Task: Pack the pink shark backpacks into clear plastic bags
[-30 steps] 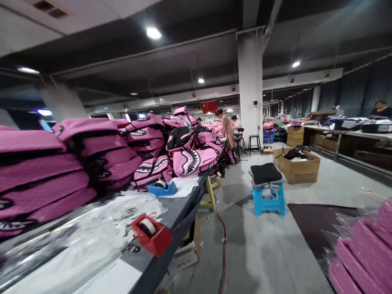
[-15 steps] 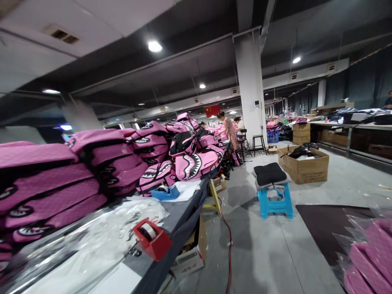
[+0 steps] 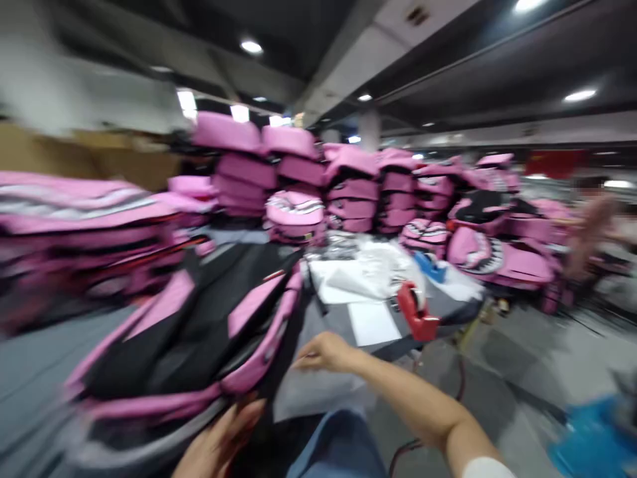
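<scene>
A pink and black backpack (image 3: 199, 325) lies before me on the grey-covered table, its black padded back and straps facing up. My left hand (image 3: 223, 431) is at the backpack's near lower edge. Blur and the bag's edge hide how its fingers sit. To the right of the backpack, my right hand (image 3: 326, 352) has its fingers curled together over a translucent plastic sheet (image 3: 318, 395). Whatever is between those fingertips is too blurred to make out.
Pink backpacks stand in stacks (image 3: 243, 172) along the back, with another pile (image 3: 89, 226) at the left. A red tape dispenser (image 3: 418, 318), blue dispenser (image 3: 430, 265) and white paper (image 3: 373, 323) lie at the right. A blue stool (image 3: 592, 435) stands on the floor.
My view has swung left and down to the table. Both my hands and the backpack in front of me now show; the tape dispensers and stool appear farther right.
</scene>
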`<state>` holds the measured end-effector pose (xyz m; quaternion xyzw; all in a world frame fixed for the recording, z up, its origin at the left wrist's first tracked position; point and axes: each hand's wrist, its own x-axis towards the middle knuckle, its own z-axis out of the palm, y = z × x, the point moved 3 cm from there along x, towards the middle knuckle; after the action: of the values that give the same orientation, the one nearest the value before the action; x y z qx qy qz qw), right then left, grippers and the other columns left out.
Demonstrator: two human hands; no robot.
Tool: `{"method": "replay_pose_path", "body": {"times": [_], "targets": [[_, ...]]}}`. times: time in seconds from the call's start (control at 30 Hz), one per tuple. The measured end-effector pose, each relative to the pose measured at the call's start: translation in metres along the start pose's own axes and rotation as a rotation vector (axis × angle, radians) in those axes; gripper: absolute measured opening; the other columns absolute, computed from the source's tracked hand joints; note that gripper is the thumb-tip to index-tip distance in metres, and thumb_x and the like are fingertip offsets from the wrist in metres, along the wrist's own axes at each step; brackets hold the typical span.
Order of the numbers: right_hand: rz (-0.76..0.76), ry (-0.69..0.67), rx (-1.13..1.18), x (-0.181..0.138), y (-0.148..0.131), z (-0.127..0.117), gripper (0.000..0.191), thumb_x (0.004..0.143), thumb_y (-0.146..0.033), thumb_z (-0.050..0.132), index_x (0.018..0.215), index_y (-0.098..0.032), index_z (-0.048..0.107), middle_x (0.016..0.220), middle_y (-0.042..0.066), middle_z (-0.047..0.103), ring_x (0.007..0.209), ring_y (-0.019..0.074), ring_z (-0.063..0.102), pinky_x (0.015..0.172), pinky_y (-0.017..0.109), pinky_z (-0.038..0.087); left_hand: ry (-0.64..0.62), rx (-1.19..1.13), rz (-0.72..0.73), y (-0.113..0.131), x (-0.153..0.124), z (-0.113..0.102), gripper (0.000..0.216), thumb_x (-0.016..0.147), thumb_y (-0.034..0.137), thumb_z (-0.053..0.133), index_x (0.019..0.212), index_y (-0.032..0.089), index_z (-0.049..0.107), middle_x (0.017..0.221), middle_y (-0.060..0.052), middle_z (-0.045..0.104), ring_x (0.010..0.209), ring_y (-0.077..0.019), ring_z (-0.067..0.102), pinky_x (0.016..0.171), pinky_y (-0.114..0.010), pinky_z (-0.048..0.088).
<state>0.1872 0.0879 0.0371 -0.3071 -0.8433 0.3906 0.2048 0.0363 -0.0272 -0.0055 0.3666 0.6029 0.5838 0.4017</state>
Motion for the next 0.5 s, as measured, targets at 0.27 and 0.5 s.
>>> {"method": "replay_pose_path", "body": {"times": [0.27, 0.5], "targets": [[0.013, -0.326, -0.031, 0.042, 0.027, 0.055, 0.022, 0.081, -0.023, 0.054, 0.060, -0.016, 0.059, 0.054, -0.004, 0.048, 0.054, 0.0101, 0.040, 0.054, 0.021, 0.029, -0.103, -0.374, -0.285, -0.036, -0.008, -0.029, 0.065, 0.061, 0.066, 0.081, 0.101, 0.015, 0.072, 0.110, -0.015, 0.076, 0.119, -0.0329, 0.065, 0.111, -0.044, 0.044], [0.058, -0.074, 0.065, 0.053, 0.011, 0.072, 0.041, 0.086, -0.048, 0.047, 0.058, -0.020, 0.037, 0.056, -0.005, 0.028, 0.054, 0.0085, 0.024, 0.050, 0.023, 0.018, -0.026, -0.202, -0.213, -0.031, -0.013, -0.007, 0.049, 0.077, 0.060, 0.059, 0.094, 0.016, 0.071, 0.084, -0.009, 0.074, 0.082, -0.0262, 0.069, 0.076, -0.036, 0.053]]}}
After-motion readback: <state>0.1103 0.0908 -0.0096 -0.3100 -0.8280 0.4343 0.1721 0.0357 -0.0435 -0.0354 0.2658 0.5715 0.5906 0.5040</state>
